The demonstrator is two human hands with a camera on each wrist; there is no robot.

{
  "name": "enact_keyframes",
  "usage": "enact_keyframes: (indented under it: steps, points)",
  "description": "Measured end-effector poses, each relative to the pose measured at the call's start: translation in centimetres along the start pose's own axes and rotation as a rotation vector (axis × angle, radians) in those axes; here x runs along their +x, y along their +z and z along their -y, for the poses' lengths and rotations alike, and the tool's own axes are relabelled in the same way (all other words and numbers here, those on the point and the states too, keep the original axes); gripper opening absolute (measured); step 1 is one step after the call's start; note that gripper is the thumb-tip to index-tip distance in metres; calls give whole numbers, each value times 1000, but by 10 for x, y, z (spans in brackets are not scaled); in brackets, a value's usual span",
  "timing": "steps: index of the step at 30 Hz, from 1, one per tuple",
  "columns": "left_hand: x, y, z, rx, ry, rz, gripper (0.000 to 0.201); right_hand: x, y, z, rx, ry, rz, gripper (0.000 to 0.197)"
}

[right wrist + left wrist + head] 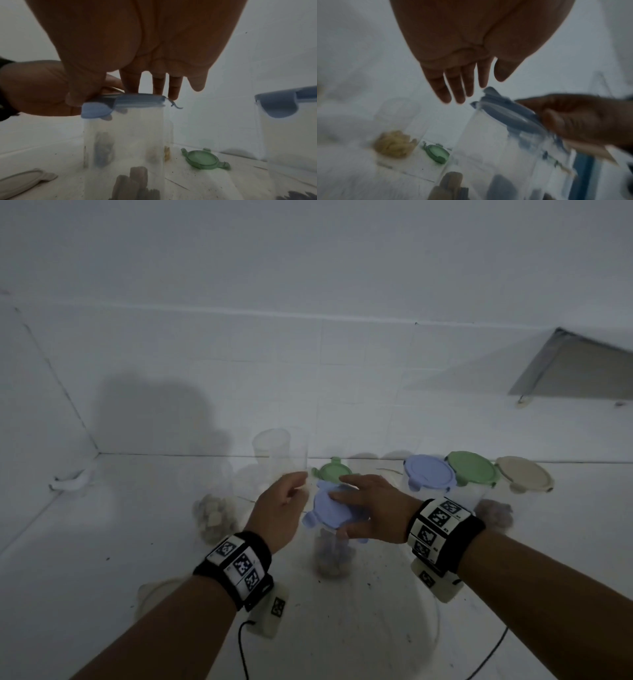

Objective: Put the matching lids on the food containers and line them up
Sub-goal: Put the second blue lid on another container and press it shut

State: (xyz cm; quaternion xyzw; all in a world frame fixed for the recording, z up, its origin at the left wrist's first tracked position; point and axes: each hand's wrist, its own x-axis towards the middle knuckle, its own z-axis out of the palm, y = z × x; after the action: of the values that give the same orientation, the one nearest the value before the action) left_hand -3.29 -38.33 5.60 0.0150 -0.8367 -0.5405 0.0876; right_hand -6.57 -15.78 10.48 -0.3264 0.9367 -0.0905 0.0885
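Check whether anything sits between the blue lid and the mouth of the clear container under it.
Nothing visible does. The blue lid already lies on the mouth of the clear container, and the right hand holds it from above. The left hand hovers open beside it, and the green lid lies further back, out of the way.

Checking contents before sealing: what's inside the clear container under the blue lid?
The clear container holds brown and grey chunks at the bottom; the rest looks empty. The blue lid and right hand hide its mouth.

Left hand [281, 505] open, fingers straight, right hand [370, 505] pinching blue lid [325, 515]
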Motion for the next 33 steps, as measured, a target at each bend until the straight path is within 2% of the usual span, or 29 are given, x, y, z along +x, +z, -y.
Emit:
enact_keyframes:
  steps: [2,4,7,9,11,13,14,15,19,22,27,33]
  points:
    - [4,10,-17,189,71,155,41,0,-4,1,-68,-22,-23,80]
    - [7,18,-22,339,102,247,44,-4,-8,4,-59,-58,-57,74]
    - [9,19,-25,381,90,240,45,-26,4,3,33,-63,-205,74]
    - [7,18,-24,397,85,202,43,-38,26,-6,186,97,-355,63]
    - [7,19,-21,383,50,155,33,-42,31,-4,551,449,-393,55]
    - [10,19,-19,189,-87,109,24,-41,27,2,1071,727,-239,57]
    - [11,20,-22,9,-197,92,21,-43,21,6,1247,770,-162,53]
    - [11,22,-24,-160,-300,72,18,-43,15,9,1301,770,-125,46]
    - [10,20,-28,-469,-542,37,21,-30,11,12,1215,780,-160,25]
    - [8,15,-30,-568,-673,55,24,-26,5,13,1216,848,-132,26]
    - [9,14,-29,-482,-684,56,10,-27,-7,14,1200,852,-78,34]
    - [4,14,-28,-562,-727,43,26,-31,2,15,1240,836,-98,39]
